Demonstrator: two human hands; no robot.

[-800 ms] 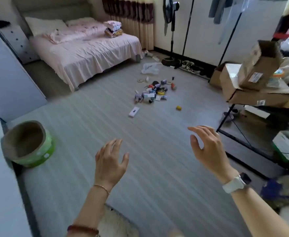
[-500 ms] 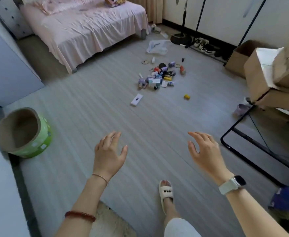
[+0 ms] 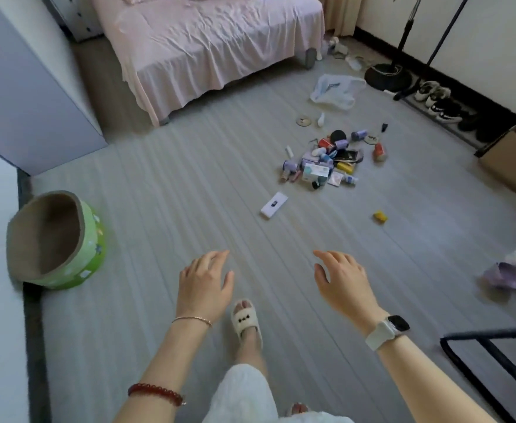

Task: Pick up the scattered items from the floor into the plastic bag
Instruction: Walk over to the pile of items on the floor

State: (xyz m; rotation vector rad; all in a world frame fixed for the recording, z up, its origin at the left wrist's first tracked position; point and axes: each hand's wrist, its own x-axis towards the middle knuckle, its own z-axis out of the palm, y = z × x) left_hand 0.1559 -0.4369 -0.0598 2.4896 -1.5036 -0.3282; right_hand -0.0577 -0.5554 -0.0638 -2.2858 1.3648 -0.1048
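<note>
While both hands, left (image 3: 203, 285) and right (image 3: 343, 282), hang loose, empty: 0 bagged; pile (image 3: 324, 160) on floor, bag (image 3: 334, 93) (crumpled) beyond.

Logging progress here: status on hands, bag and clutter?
Left hand and right hand open, empty. Crumpled white plastic bag lies beyond heap of small bottles and boxes. Nothing collected; bare grey floor between.

The floor (image 3: 189, 184) looks like grey wood-grain planks, smooth and matt. The bag (image 3: 334, 90) is thin white plastic, crumpled and a little shiny. The bed sheet (image 3: 208, 41) is pink cloth with many wrinkles. The box (image 3: 513, 160) is brown cardboard. The watch (image 3: 386, 329) has a matt white strap and a glossy black face
</note>
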